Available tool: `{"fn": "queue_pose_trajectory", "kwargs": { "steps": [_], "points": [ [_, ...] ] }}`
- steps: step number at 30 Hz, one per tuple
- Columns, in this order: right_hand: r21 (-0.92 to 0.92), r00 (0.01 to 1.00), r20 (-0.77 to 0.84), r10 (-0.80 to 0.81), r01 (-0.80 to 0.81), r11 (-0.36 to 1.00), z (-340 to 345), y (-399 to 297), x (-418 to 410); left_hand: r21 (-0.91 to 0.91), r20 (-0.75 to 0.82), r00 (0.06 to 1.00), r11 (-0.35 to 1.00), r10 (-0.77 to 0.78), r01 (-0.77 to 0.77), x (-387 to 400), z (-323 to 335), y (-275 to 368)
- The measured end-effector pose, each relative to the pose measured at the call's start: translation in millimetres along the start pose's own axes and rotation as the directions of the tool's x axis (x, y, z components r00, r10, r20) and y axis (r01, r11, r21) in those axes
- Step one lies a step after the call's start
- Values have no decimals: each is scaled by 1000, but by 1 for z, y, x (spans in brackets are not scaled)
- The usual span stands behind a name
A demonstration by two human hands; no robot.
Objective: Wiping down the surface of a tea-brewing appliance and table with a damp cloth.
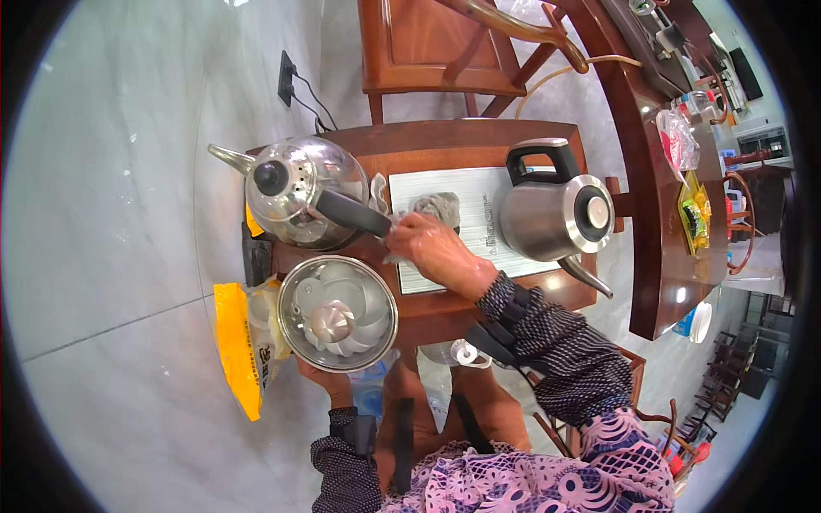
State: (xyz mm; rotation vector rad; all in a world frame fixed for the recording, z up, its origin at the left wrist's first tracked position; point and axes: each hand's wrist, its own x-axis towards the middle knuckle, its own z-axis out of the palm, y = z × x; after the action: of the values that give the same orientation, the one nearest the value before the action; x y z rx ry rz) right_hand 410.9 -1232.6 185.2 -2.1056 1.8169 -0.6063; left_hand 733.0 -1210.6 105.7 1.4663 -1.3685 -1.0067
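My right hand is closed around a crumpled grey cloth, right at the end of the black handle of a kettle with a clear body, metal lid and long spout. Whether it also grips the handle I cannot tell. Under the near rim of a round metal pot, my left hand supports it, mostly hidden; a petal-shaped steamer insert with a central knob lies inside. A second grey cloth rests beyond my right hand on a white printed panel. A brushed-metal kettle stands on the right.
Everything stands on a small wooden table. A yellow bag sits at its left side. Beyond is a wooden chair; at right, a larger wooden table bears a tray of packets. Cords run from a wall socket.
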Motion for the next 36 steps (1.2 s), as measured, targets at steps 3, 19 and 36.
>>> {"fn": "queue_pose_trajectory", "kwargs": {
  "steps": [3, 19, 36],
  "points": [
    [-36, 1000, -6, -7, 6, 999, -10, 1, 6, -42, 10, 999, 998, 43, -43, -2, 5, 6],
    [-537, 949, -140, 281, -311, 784, -39, 42, -20, -136, -8, 998, 989, 65, -65, 0, 9, 8],
    [-133, 884, -97, 457, -467, 874, -2, -74, -120, -172, 9, 999, 984, 50, -48, 0, 7, -2]
  ]
}}
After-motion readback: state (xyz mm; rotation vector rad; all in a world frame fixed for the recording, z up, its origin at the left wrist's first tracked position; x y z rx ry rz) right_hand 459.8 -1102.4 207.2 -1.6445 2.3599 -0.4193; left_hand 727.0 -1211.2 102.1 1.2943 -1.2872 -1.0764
